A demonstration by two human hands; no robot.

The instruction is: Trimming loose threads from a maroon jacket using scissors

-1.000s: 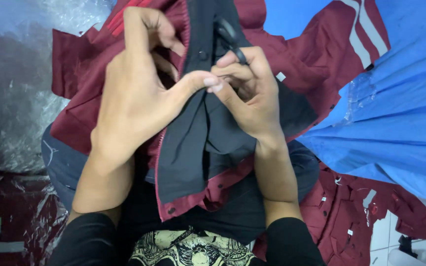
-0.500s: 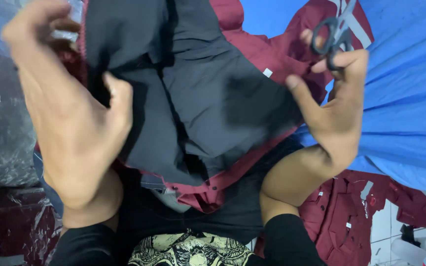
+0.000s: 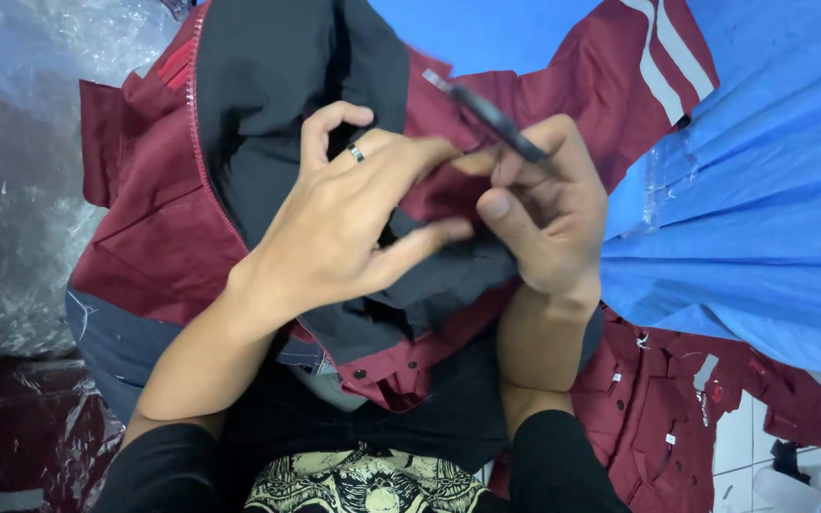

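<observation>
1. The left hand [image 3: 334,237], fingers spread, is pinching the jacket's [image 3: 159,237] black lining [image 3: 277,104]; the jacket is lying on the person's lap.
2. The right hand [image 3: 548,223], just right of the lining, is gripping small snips [image 3: 491,119], blades pointing up-left.
3. Risk, as I judge it: the blades are sitting close to the left fingertips; a slip could be nicking skin or cloth.
4. Count: two hands; one pair of snips; one jacket in hand; more maroon jackets [image 3: 658,418] lower right of it; one blue sheet [image 3: 762,218].

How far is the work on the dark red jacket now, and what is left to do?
Done: nothing finished can be read on this jacket; more red garments lie at lower right, their state unclear. In hand: the left hand pinches the black lining, and the right hand holds small scissors beside it. Left: loose threads are too small to see, so I cannot tell.
</observation>
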